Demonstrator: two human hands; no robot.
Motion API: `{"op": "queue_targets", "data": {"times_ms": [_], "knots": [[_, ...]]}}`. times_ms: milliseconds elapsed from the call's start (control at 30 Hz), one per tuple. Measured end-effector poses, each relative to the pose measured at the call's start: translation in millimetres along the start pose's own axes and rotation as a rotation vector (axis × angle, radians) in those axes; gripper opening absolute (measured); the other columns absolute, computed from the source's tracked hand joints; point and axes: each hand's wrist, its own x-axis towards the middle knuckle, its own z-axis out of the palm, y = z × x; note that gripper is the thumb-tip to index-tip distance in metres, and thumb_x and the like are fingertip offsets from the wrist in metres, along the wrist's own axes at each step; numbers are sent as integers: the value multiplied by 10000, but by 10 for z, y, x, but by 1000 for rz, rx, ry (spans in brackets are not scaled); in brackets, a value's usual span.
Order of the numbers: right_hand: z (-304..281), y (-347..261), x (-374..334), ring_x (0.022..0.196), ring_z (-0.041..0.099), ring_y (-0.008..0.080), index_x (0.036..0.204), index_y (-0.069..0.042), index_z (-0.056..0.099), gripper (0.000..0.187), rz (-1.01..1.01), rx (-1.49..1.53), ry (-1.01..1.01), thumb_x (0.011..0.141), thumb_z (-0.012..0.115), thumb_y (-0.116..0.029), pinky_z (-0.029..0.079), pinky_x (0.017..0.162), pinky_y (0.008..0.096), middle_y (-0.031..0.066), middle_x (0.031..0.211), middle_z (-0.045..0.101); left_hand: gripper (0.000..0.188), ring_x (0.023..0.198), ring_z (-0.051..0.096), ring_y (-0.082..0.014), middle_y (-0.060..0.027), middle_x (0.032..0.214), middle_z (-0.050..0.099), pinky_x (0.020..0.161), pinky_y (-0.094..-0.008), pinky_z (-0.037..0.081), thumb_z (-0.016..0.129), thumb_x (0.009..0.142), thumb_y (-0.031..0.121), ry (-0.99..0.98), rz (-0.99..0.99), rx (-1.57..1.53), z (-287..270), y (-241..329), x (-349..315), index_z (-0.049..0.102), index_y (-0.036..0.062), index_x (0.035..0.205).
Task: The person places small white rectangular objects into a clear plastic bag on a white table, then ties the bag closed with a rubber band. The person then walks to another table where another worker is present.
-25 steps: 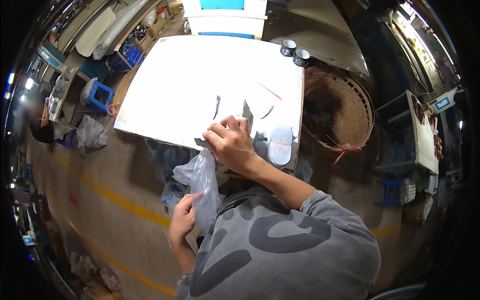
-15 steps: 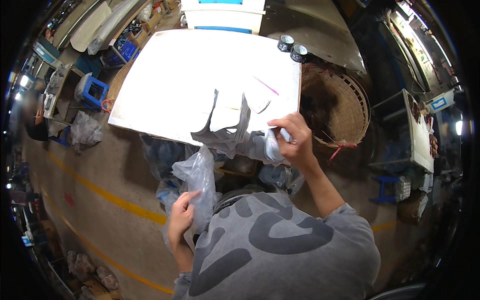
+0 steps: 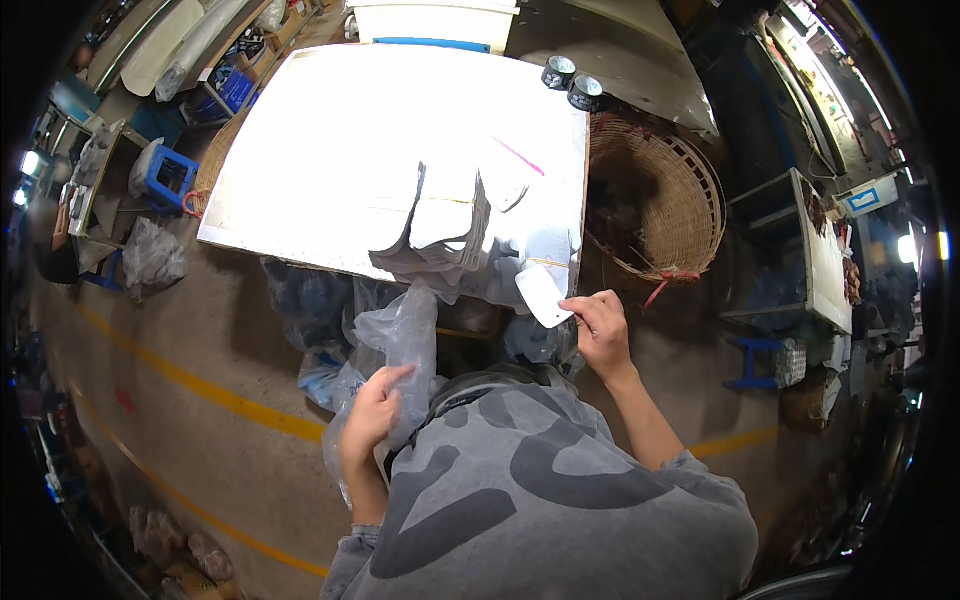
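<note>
My right hand (image 3: 602,335) pinches one corner of a white rounded tag-like card (image 3: 541,297) that juts over the table's near edge. Just behind the card lies a pale stack (image 3: 548,245) with a yellow band across it. My left hand (image 3: 372,408) is closed against a clear plastic bag (image 3: 408,330), its index finger stretched out over the film. Left of the pale stack, a bundle of grey-edged cards (image 3: 440,225) stands on the white table (image 3: 310,150). A small white tag (image 3: 509,196) and a pink strip (image 3: 518,156) lie farther back.
Two black tape rolls (image 3: 572,82) stand at the table's far right corner. A wicker basket (image 3: 690,200) sits to the right of the table, and a white bin (image 3: 435,22) is behind it. Stuffed plastic bags (image 3: 305,300) hang below the near edge. A blue stool (image 3: 168,178) is at left.
My right hand has drawn back toward me, and the white card now lies flat to view across the table edge. The left hand and the plastic bag have shifted slightly toward the table.
</note>
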Motion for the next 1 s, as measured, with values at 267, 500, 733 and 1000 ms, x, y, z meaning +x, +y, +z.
{"op": "queue_targets", "data": {"times_ms": [267,500,733,1000], "knots": [[42,-37,44,826,637,254,1107,-110,803,380,-42,-247,22,771,770,63,540,757,356,14,1039,798,411,1078,699,-286,-158,1183,717,949,-338,534,554,941,41,-144,-94,31,237,-47,82,709,-12,1317],[10,-307,196,1188,578,365,1382,-101,649,612,153,-206,-191,781,760,-67,527,984,441,150,1382,592,406,1100,704,-279,-156,1202,725,968,-338,532,556,945,33,-218,-105,-1,232,-95,164,714,-3,1317],[109,-448,395,1423,412,474,1559,-148,492,831,215,-27,-243,803,822,-250,363,1202,553,249,1560,411,431,1093,695,-285,-160,1177,716,967,-345,529,541,933,21,-235,-83,49,129,-102,145,707,4,1330],[-14,-452,331,1382,571,298,1372,-172,721,483,95,-151,-377,895,770,-235,387,1179,487,101,1513,622,470,1079,675,-273,-151,1156,699,971,-338,517,517,911,11,-213,-40,95,-39,-205,52,703,9,1343]]}}
